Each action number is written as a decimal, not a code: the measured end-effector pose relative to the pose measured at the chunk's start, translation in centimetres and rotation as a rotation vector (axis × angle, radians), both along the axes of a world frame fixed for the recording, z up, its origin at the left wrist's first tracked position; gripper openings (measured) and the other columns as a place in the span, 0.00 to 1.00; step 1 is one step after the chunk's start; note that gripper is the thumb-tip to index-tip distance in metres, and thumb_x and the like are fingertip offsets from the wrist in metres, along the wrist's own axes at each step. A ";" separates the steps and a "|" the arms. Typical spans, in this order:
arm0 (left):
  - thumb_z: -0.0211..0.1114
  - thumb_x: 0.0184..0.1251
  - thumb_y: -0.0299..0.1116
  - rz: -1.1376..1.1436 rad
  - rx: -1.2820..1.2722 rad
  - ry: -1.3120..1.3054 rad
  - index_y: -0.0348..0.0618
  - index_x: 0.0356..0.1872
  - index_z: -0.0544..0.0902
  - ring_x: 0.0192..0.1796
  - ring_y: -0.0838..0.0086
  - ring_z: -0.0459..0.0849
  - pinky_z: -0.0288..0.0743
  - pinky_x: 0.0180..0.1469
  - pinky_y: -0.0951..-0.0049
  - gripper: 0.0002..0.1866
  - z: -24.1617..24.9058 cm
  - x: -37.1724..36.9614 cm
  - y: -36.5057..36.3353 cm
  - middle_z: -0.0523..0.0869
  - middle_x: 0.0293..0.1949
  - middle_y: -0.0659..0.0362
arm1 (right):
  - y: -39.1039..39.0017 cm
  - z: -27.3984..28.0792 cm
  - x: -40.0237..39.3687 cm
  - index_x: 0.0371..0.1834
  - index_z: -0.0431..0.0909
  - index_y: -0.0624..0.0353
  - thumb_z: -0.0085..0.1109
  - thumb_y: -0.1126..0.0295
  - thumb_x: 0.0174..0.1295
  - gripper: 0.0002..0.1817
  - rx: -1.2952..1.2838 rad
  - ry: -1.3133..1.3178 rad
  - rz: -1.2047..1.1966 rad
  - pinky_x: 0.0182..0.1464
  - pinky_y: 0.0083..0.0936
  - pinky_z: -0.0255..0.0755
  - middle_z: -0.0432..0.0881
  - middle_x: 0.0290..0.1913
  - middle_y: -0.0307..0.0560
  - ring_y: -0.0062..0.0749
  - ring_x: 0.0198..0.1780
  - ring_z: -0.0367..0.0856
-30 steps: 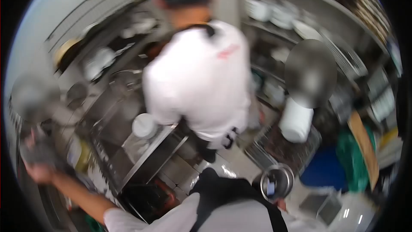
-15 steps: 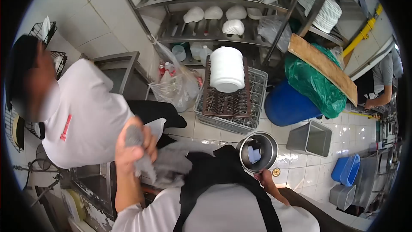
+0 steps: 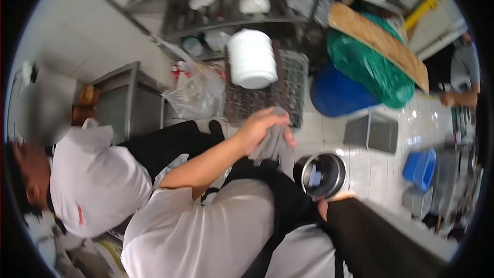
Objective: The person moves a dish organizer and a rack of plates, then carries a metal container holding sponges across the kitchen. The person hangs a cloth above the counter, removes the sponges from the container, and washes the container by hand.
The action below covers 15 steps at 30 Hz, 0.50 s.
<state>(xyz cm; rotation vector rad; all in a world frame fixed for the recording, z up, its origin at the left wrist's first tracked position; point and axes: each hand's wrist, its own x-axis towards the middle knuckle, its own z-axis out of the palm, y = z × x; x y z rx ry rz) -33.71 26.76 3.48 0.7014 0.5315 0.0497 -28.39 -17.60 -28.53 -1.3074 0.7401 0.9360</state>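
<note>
My left hand [image 3: 265,129] is closed around a crumpled grey cloth [image 3: 272,149], whose folds hang below the fingers. It is in front of my body, to the left of a round metal pot [image 3: 337,177]. The pot has a shiny rim and a dark inside, with a pale blue piece [image 3: 315,176] lying in it. At the pot's near edge, my right hand [image 3: 322,209] grips the rim; only part of it shows, the rest hidden beside a dark brown surface.
A white stack of bowls [image 3: 252,61] stands on a brown rack [image 3: 252,104] over a grey crate. Nearby are a blue barrel [image 3: 337,92] with a green bag, and a grey bin [image 3: 378,133]. A co-worker in a white shirt [image 3: 92,175] is close at left.
My left hand has swung right with the grey cloth, from beside the co-worker to near the pot. The view has turned and blurred. The co-worker now appears lower and further left.
</note>
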 end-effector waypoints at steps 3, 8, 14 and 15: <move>0.61 0.68 0.35 -0.129 0.026 0.000 0.41 0.38 0.75 0.25 0.69 0.80 0.75 0.34 0.68 0.08 -4.2 3.6 0.7 0.77 0.22 0.59 | 0.5 2.9 -0.1 0.44 0.74 0.67 0.50 0.74 0.56 0.13 -0.135 0.005 -0.143 0.29 0.34 0.83 0.82 0.37 0.51 0.40 0.30 0.84; 0.64 0.67 0.37 -0.272 0.147 -0.081 0.42 0.39 0.77 0.19 0.79 0.72 0.65 0.24 0.77 0.10 -3.2 7.2 3.4 0.73 0.20 0.65 | 0.2 4.4 0.8 0.46 0.74 0.67 0.51 0.73 0.55 0.16 -0.242 -0.025 -0.160 0.30 0.32 0.83 0.82 0.37 0.50 0.39 0.30 0.84; 0.64 0.66 0.35 -0.308 0.140 -0.113 0.41 0.41 0.78 0.17 0.79 0.69 0.64 0.21 0.77 0.10 -2.0 10.7 7.2 0.71 0.18 0.65 | 1.2 6.0 0.5 0.56 0.72 0.62 0.49 0.72 0.61 0.19 -0.247 -0.073 -0.267 0.29 0.27 0.82 0.82 0.44 0.49 0.35 0.37 0.85; 0.64 0.66 0.34 -0.319 0.181 -0.104 0.41 0.42 0.77 0.16 0.79 0.68 0.64 0.21 0.77 0.10 -2.0 11.2 7.3 0.71 0.18 0.65 | 1.6 6.1 0.5 0.57 0.72 0.59 0.48 0.73 0.62 0.19 -0.269 -0.098 -0.300 0.28 0.27 0.83 0.81 0.46 0.48 0.34 0.37 0.85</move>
